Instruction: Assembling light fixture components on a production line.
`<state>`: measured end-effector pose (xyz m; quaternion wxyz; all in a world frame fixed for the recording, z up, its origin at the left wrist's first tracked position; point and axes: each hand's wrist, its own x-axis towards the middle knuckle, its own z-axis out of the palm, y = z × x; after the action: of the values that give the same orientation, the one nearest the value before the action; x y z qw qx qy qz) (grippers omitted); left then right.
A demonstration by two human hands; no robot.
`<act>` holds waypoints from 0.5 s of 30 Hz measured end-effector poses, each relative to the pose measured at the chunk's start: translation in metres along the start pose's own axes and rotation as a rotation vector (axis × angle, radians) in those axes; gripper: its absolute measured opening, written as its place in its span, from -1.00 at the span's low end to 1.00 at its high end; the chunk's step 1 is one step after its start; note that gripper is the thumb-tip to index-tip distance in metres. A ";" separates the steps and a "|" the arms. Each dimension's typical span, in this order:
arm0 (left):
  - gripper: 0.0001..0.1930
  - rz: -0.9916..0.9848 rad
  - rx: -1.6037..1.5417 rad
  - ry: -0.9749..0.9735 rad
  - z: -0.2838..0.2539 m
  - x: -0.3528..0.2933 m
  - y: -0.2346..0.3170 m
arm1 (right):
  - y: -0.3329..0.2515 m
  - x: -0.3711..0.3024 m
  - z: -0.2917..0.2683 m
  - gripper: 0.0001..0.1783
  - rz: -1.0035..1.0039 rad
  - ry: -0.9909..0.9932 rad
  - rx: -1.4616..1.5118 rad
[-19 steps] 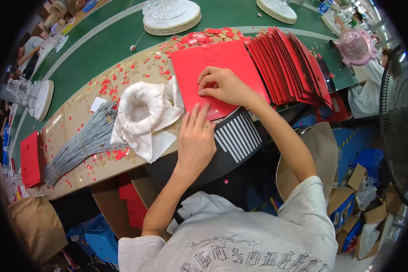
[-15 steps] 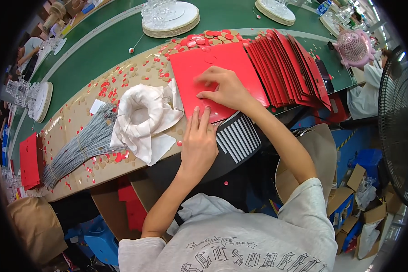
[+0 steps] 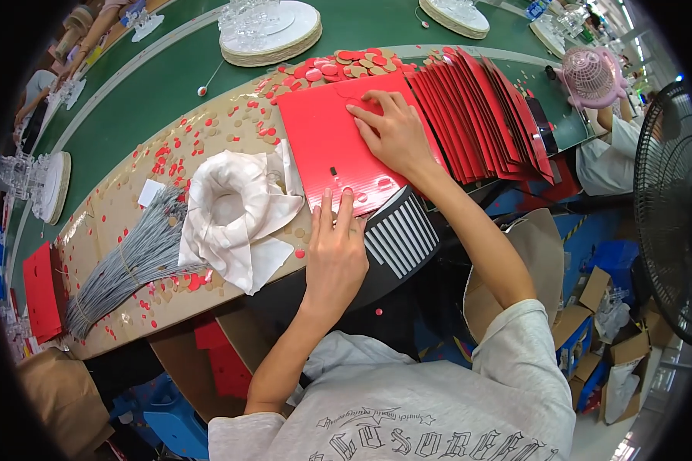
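The red panel [image 3: 315,131] lies flat near the right end of the counter [image 3: 96,238], its near side close to the counter's near edge and its far side toward the far edge. It is nearly square, so no long axis stands out clearly; its left side runs aslant, from the far left down to the near right, and its far side climbs toward the right.

The surface is glossy and bright red, with faint ribbing. A small dark slot shows in the nearer half, round cut marks sit close to the near side, and a thin curved line crosses near the far side.

The left hand [image 3: 337,257] reaches in from the near edge, palm down, fingers extended, two fingertips on the panel's near margin. The right hand [image 3: 398,137] arches over the panel's right half, fingers bent and thumb apart, pinching nothing visible; whether every fingertip touches cannot be told.

Red panels standing on edge [image 3: 476,123] line the right side. Loose discs [image 3: 327,71] gather beyond the far side, and a white cloth [image 3: 246,180] lies to the left.
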<state>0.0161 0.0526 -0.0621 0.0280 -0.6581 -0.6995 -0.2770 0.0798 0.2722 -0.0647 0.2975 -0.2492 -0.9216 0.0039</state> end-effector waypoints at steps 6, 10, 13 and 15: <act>-0.74 -0.019 0.158 -0.033 0.004 0.003 0.009 | 0.016 0.015 0.003 -0.66 0.124 -0.113 0.231; -0.74 -0.004 0.141 -0.062 0.006 0.001 0.010 | 0.022 0.030 0.012 -0.33 0.099 -0.146 0.008; -0.73 -0.023 0.104 -0.023 0.002 0.002 0.009 | 0.030 0.064 0.001 -0.35 0.049 -0.354 0.062; -0.73 -0.023 0.081 0.016 0.006 0.000 0.010 | 0.025 0.071 -0.010 -0.44 0.052 -0.281 0.071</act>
<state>0.0273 0.0546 -0.0637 0.0569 -0.6463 -0.7174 -0.2539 0.0469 0.3259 -0.0218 0.1741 -0.2595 -0.9466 0.0789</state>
